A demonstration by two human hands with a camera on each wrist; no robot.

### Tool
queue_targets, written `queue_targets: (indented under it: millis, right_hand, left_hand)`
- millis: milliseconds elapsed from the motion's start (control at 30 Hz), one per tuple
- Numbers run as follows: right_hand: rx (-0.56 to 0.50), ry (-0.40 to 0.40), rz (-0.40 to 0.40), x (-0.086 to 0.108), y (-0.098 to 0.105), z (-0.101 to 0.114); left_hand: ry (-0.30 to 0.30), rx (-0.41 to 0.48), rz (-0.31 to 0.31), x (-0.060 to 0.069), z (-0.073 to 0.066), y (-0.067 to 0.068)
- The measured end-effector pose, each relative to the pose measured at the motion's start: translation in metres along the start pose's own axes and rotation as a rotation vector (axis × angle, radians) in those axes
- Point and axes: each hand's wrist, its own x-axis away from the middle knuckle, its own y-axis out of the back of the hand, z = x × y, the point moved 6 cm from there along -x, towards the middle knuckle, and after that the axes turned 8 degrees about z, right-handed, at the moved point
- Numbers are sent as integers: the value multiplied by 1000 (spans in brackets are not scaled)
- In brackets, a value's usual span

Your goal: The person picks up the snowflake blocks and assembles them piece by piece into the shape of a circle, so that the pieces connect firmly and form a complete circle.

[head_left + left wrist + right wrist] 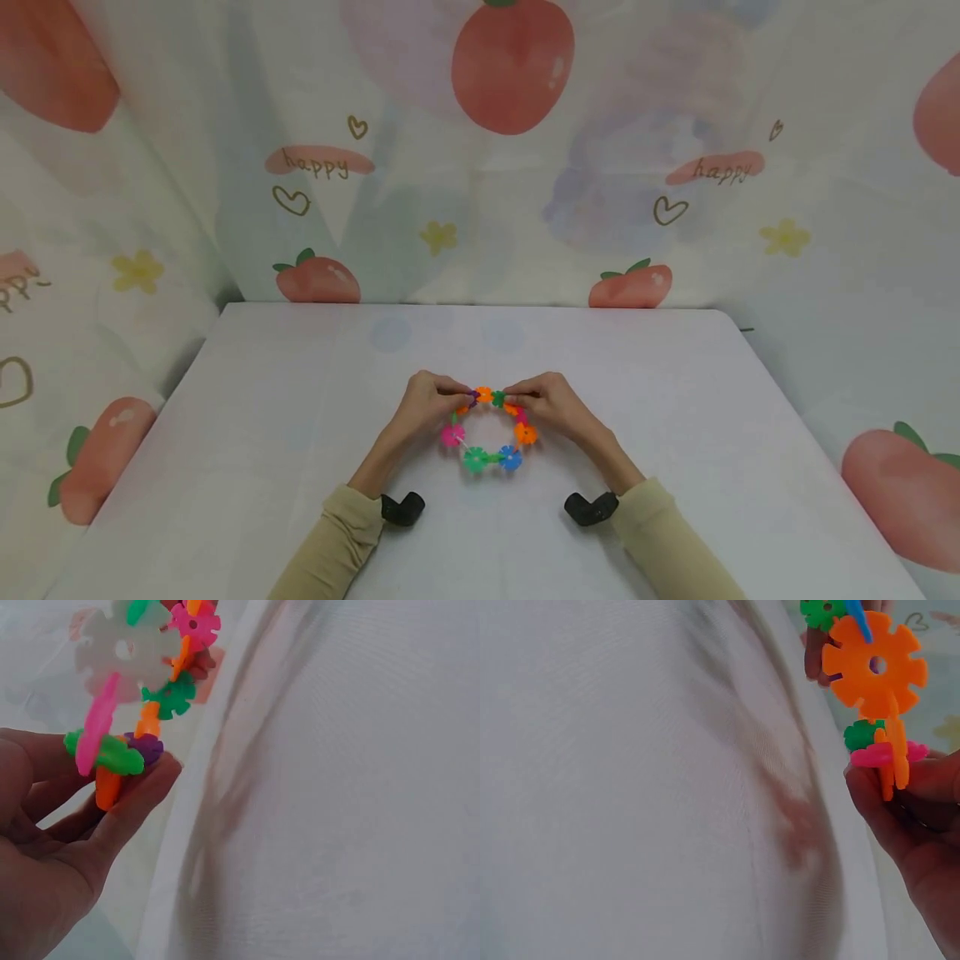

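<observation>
A ring of interlocking plastic snowflake discs (475, 459) is held up above the middle of the table. Its pieces are orange, green, pink, blue, purple and translucent white. My left hand (422, 408) pinches the ring at its upper left, close to the purple disc (150, 750) and an orange one. At the upper right, my right hand (558, 407) pinches it near the dark green disc (862, 736) and a pink disc (874, 755). A large orange disc (847, 667) hangs just beyond the right fingers. Fingers hide parts of the gripped pieces.
A white-covered table (300, 383) lies under both hands. Behind it and at the sides hangs a cloth (480, 192) printed with fruit, hearts and flowers. Each wrist carries a black camera, one on the left (402, 509) and one on the right (590, 509).
</observation>
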Motion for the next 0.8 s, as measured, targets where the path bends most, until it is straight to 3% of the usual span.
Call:
queue_targets:
  millis: [167, 400, 533, 800]
  right_hand:
    - [-4, -33, 22, -1, -2, -3]
    - [57, 45, 20, -3, -2, 5]
    - [78, 48, -8, -4, -2, 5]
    - [25, 22, 18, -6, -6, -2]
  left_hand:
    - [-29, -18, -5, 0, 1, -4]
    - [-95, -21, -39, 1, -1, -4]
    - [-141, -38, -51, 0, -2, -4]
    - [-204, -108, -52, 3, -7, -6]
